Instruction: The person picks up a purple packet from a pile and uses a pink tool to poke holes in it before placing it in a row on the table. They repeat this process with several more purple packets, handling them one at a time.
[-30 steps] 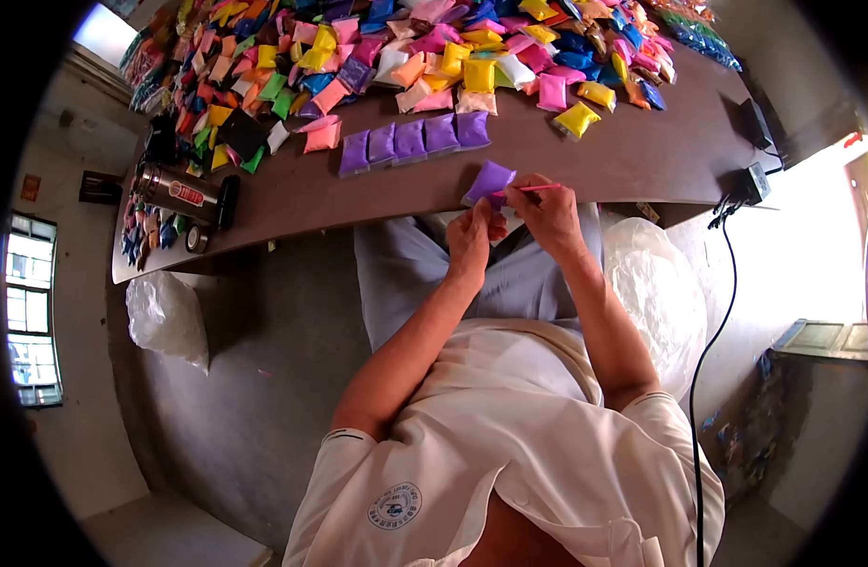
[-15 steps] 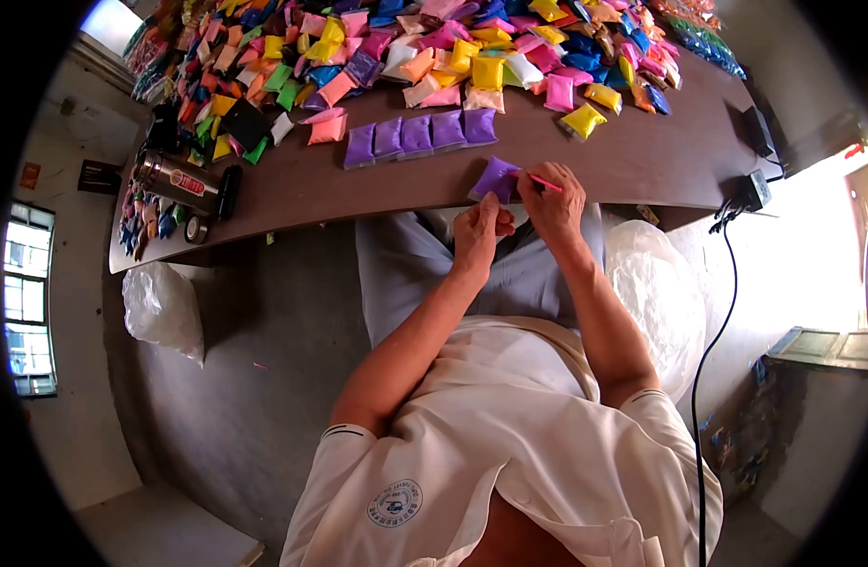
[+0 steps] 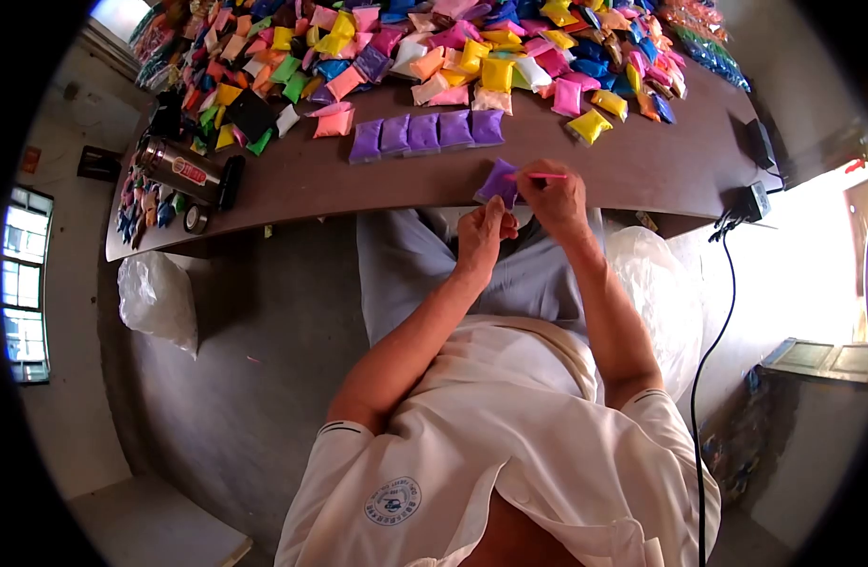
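A single purple packet [image 3: 497,181] lies near the table's front edge. My left hand [image 3: 487,229] pinches its lower edge, with the fingers closed. Just to the right, my right hand [image 3: 555,200] is closed round a thin pink tool [image 3: 547,176], whose left end touches the packet. Beyond the hands, a joined row of several purple packets [image 3: 424,133] lies flat on the table.
The brown table [image 3: 311,180] carries a large heap of coloured packets [image 3: 453,57] at the back. A steel flask [image 3: 180,172] and a tape roll [image 3: 196,220] are at the left. A power adapter [image 3: 753,201] with a black cable is at the right edge.
The pink tool in my right hand has tilted from slanting to nearly level, and that hand has turned over it slightly. My left hand keeps its place at the packet. The whole view has shifted a little.
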{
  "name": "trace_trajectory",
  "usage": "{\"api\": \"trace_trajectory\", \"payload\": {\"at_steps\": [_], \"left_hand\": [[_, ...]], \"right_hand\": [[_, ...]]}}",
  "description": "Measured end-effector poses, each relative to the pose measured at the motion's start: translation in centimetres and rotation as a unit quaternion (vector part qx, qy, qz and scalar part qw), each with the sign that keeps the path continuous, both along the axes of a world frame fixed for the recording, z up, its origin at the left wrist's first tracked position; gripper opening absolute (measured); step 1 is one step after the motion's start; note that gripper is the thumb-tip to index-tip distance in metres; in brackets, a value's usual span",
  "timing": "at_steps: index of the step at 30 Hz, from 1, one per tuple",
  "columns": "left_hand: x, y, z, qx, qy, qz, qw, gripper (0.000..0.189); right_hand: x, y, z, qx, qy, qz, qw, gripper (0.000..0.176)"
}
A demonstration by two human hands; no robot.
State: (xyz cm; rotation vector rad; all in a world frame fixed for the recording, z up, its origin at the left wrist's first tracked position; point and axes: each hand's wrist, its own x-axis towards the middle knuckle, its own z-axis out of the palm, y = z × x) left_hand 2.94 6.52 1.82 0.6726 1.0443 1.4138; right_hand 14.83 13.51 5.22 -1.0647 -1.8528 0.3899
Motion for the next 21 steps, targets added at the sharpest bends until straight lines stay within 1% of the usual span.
{"api": "trace_trajectory", "payload": {"at_steps": [2, 3, 4, 6, 7, 9, 10, 13, 14, 16, 17, 19, 21], "left_hand": [[-0.2, -0.1, -0.1, 0.007, 0.003, -0.002, 1.0, 0.039], [-0.2, -0.1, 0.0, 0.014, 0.005, -0.007, 1.0, 0.04], [-0.2, -0.1, 0.0, 0.016, 0.005, -0.005, 1.0, 0.04], [-0.1, -0.4, -0.2, 0.002, 0.029, 0.012, 1.0, 0.038], [-0.1, -0.6, -0.4, -0.002, 0.028, 0.013, 1.0, 0.038], [0.1, -0.3, -0.4, 0.02, 0.005, 0.005, 1.0, 0.038], [0.1, -0.3, -0.3, 0.02, 0.005, 0.005, 1.0, 0.038], [-0.3, -0.4, 0.2, 0.016, 0.005, 0.01, 1.0, 0.04], [-0.4, -0.4, 0.3, 0.016, 0.011, 0.003, 1.0, 0.041], [-0.4, -0.3, 0.3, 0.019, 0.017, -0.007, 1.0, 0.041], [-0.3, -0.5, 0.3, 0.004, 0.025, -0.001, 1.0, 0.041], [-0.3, -0.4, -0.2, -0.012, 0.031, 0.006, 0.999, 0.042], [-0.4, -0.5, -0.7, 0.026, 0.0, -0.01, 1.0, 0.042]], "right_hand": [[1.1, 1.4, -0.6, 0.011, -0.041, -0.07, 0.997, 0.004], [1.3, 1.4, 0.1, -0.015, -0.023, -0.079, 0.997, 0.005], [1.4, 1.3, 0.6, -0.014, -0.023, -0.078, 0.997, 0.005], [1.3, 0.7, 1.3, -0.08, 0.048, -0.016, 0.995, 0.006], [1.1, 0.4, 0.9, -0.084, 0.046, -0.016, 0.995, 0.006], [0.4, 0.3, 0.2, -0.089, 0.072, 0.082, 0.99, 0.008], [0.3, 0.4, 0.2, -0.089, 0.071, 0.082, 0.99, 0.008], [0.0, 1.0, 0.0, -0.08, -0.011, -0.003, 0.997, 0.008], [0.0, 1.2, 0.0, -0.082, -0.011, -0.002, 0.997, 0.008], [0.1, 1.6, 0.7, -0.055, -0.033, -0.057, 0.996, 0.008], [0.2, 1.6, 1.0, -0.054, -0.033, -0.057, 0.996, 0.008], [0.0, 0.9, 1.9, -0.101, 0.012, 0.02, 0.995, 0.009], [-0.4, 0.4, 1.8, -0.11, -0.004, 0.039, 0.993, 0.01]]}}
